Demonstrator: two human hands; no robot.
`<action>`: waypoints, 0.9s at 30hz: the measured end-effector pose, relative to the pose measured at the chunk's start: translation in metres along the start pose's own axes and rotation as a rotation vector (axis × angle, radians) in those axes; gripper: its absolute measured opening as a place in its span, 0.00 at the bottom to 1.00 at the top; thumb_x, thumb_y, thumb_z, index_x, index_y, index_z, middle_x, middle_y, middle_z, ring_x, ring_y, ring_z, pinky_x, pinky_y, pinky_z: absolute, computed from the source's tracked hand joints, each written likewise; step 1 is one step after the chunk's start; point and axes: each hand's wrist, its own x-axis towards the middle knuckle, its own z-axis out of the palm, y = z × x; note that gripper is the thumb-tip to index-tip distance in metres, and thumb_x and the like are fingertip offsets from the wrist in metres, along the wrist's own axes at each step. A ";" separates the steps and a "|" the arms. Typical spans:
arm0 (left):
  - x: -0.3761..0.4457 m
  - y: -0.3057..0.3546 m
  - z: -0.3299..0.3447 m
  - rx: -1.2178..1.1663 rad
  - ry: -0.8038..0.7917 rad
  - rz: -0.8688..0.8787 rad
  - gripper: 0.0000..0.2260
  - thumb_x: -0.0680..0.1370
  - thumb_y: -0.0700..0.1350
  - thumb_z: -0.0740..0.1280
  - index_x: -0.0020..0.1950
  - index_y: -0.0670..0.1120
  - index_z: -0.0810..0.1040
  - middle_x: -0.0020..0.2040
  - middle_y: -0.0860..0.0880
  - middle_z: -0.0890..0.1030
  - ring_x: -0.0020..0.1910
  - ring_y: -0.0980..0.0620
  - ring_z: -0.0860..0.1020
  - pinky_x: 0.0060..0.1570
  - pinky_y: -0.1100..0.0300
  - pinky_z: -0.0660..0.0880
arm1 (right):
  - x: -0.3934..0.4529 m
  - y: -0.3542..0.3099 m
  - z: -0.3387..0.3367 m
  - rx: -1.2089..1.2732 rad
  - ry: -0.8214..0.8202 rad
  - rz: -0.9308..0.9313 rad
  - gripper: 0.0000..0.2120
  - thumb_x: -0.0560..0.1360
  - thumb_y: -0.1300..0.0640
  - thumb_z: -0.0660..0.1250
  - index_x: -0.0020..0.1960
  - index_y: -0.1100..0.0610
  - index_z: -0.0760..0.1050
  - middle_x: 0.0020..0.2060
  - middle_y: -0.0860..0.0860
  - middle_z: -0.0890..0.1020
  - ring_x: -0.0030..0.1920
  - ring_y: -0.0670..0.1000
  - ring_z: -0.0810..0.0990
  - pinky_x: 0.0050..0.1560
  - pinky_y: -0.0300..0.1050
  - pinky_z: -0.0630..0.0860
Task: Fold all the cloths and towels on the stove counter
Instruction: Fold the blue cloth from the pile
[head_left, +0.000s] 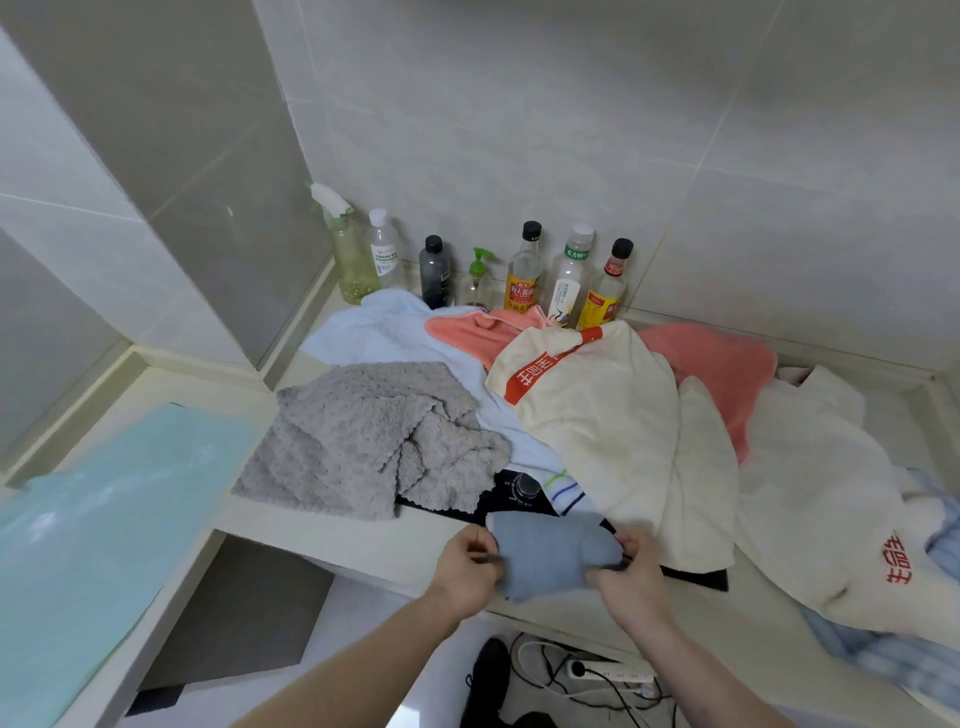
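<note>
Right at the front edge of the stove counter (363, 545), both hands hold a small blue-grey cloth (550, 553), which hangs partly past the counter lip over the floor. Behind it, the only bare strip of stove is the black panel with its control knob (527, 486); everything further back is covered. A grey textured cloth (363, 441) lies crumpled to the left, one corner reaching the stove's front edge. A cream towel with a red band (597, 415) is heaped in the middle, over a coral towel (717, 364) and a pale blue towel (384, 327). A white towel with red lettering (831, 493) spills over the counter edge at the right. Bottles (524, 270) line the tiled back wall. Open counter remains at the left, beside a mint-green sheet (104, 519). The left hand (467, 566) pinches the cloth's left edge, fingers curled; the right hand (631, 571) grips its right side, thumb on top. Both forearms reach in from below, converging.
</note>
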 end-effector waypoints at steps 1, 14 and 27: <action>-0.009 -0.001 -0.008 -0.057 0.010 0.015 0.11 0.75 0.30 0.66 0.42 0.46 0.74 0.40 0.50 0.76 0.35 0.54 0.72 0.31 0.66 0.68 | -0.010 -0.006 0.002 0.038 -0.015 -0.002 0.21 0.66 0.66 0.75 0.53 0.52 0.72 0.48 0.52 0.82 0.47 0.52 0.82 0.45 0.46 0.76; -0.147 -0.023 -0.146 -0.311 0.122 0.141 0.08 0.73 0.46 0.74 0.52 0.53 0.83 0.49 0.46 0.80 0.43 0.51 0.74 0.44 0.57 0.72 | -0.115 -0.077 0.076 0.242 -0.375 -0.173 0.30 0.63 0.59 0.81 0.62 0.48 0.75 0.59 0.50 0.82 0.59 0.51 0.83 0.61 0.60 0.80; -0.256 -0.074 -0.240 -0.591 0.659 0.129 0.08 0.80 0.38 0.69 0.50 0.52 0.84 0.41 0.55 0.83 0.40 0.52 0.79 0.42 0.53 0.76 | -0.202 -0.141 0.198 0.118 -0.891 -0.262 0.23 0.73 0.58 0.77 0.64 0.45 0.73 0.62 0.49 0.81 0.57 0.50 0.85 0.52 0.51 0.84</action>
